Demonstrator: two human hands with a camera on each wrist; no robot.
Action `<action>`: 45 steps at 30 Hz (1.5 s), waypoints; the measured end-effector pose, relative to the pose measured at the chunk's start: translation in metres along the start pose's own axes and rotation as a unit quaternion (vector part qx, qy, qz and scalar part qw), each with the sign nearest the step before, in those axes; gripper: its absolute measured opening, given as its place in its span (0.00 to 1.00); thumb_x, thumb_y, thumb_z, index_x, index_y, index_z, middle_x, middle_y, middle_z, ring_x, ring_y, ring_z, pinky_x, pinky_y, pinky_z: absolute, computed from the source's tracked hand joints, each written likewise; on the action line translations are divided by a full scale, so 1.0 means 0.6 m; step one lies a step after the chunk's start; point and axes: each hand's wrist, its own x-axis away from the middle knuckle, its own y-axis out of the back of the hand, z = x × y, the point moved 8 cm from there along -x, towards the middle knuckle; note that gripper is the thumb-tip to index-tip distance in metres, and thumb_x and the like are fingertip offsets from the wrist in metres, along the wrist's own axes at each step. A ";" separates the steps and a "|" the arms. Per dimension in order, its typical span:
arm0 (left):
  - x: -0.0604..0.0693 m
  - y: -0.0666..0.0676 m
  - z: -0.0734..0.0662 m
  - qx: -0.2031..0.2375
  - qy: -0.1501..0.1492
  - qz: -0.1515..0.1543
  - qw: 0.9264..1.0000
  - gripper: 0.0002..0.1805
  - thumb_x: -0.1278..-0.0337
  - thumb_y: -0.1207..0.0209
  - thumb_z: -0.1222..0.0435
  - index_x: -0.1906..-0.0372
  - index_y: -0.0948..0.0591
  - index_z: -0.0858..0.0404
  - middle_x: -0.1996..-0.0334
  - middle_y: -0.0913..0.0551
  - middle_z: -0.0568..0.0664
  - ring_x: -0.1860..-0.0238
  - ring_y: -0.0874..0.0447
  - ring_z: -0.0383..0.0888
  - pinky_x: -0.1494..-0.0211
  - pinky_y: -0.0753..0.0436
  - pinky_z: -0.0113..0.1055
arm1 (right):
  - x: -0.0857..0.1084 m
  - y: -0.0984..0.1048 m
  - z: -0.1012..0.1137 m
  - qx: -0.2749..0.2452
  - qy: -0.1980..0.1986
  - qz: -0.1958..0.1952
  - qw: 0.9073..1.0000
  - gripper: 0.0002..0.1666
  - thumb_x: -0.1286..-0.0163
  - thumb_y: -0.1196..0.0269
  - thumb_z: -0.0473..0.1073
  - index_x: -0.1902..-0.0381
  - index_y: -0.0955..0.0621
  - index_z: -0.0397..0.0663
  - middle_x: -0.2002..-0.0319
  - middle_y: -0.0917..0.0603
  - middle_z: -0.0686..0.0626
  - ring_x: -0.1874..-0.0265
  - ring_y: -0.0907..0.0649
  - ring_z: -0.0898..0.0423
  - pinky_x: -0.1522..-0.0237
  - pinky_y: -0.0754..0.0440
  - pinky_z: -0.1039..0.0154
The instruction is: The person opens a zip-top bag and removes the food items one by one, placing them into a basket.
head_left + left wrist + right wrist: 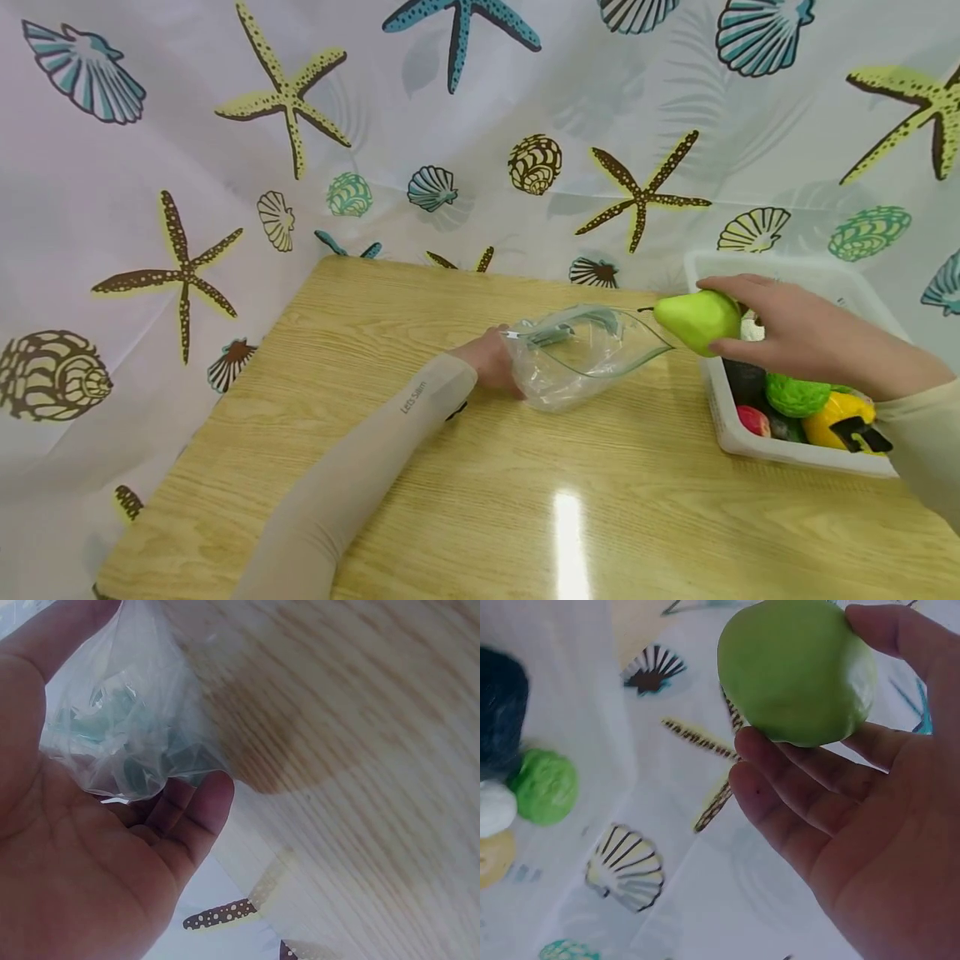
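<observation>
In the head view my right hand (787,329) grips a green pear (699,321) by its wide end, above the left rim of a white bin. The pear's dark stem points left, at the mouth of a clear zip bag (558,379). My left hand (491,358) holds the bag's left side over the table, and the bag's mouth gapes toward the pear. In the left wrist view, curled fingers (206,810) support the crumpled plastic bag (135,742). The right wrist view shows the pear's round bottom (795,671) between thumb and fingers.
The white bin (723,417) at the right holds a green ball-like vegetable (797,395), a yellow pepper-like item (828,419), a red item (753,421) and dark pieces. A wooden table (420,492) lies beneath. Behind it hangs a curtain (465,142) with starfish and shells.
</observation>
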 end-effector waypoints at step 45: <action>0.014 0.009 -0.008 0.007 0.004 0.010 1.000 0.49 0.57 0.24 0.44 0.28 0.30 0.55 0.25 0.38 0.55 0.26 0.40 0.51 0.25 0.34 0.44 | 0.014 -0.101 -0.171 0.034 -0.081 0.106 0.990 0.37 0.28 0.37 0.53 0.35 0.28 0.28 0.53 0.14 0.35 0.54 0.15 0.37 0.51 0.19 0.37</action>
